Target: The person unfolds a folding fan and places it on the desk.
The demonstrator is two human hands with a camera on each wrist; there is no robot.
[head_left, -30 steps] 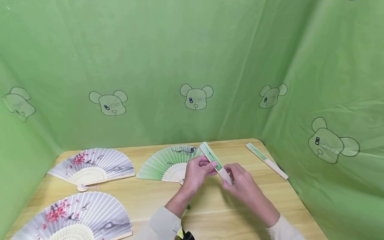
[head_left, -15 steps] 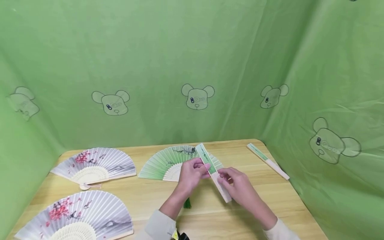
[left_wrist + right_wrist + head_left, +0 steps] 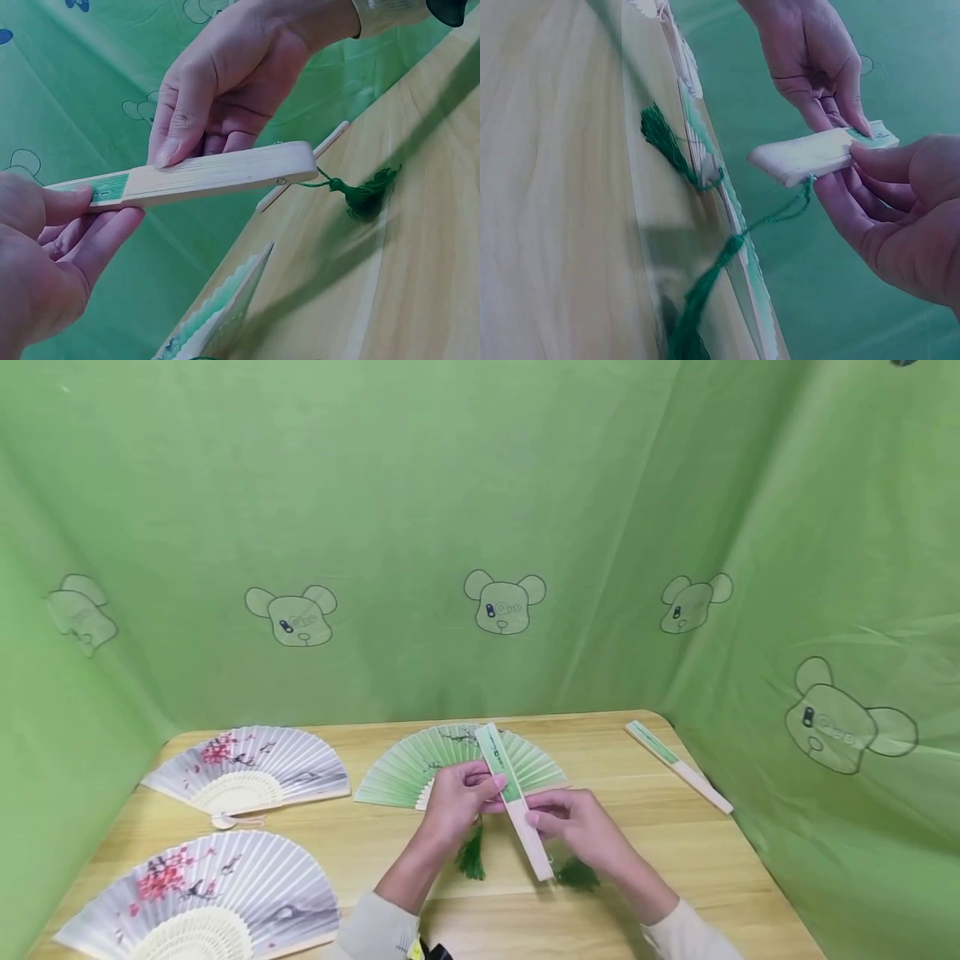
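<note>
A folded green hand fan (image 3: 527,835) with pale wooden ribs is held aslant above the table. My left hand (image 3: 454,803) pinches its green paper part, thumb on top. My right hand (image 3: 581,827) grips the fan near its middle, thumb on the wooden part in the right wrist view. From the pivot end of the fan hangs a green tassel (image 3: 705,285). Behind the hands a spread green fan (image 3: 397,768) lies on the table, partly hidden by the left hand and the folded fan. Its own tassel (image 3: 472,857) lies toward me.
Two spread grey fans with pink blossoms, a far one (image 3: 300,756) and a near one (image 3: 281,881), lie on the left. Another folded green fan (image 3: 678,767) lies near the right edge of the wooden table (image 3: 645,893). Green cloth (image 3: 390,510) surrounds the table.
The folded fan has shifted left and toward me in both hands. My right hand has moved from its wooden end up to its middle, and the hanging tassel has come into view.
</note>
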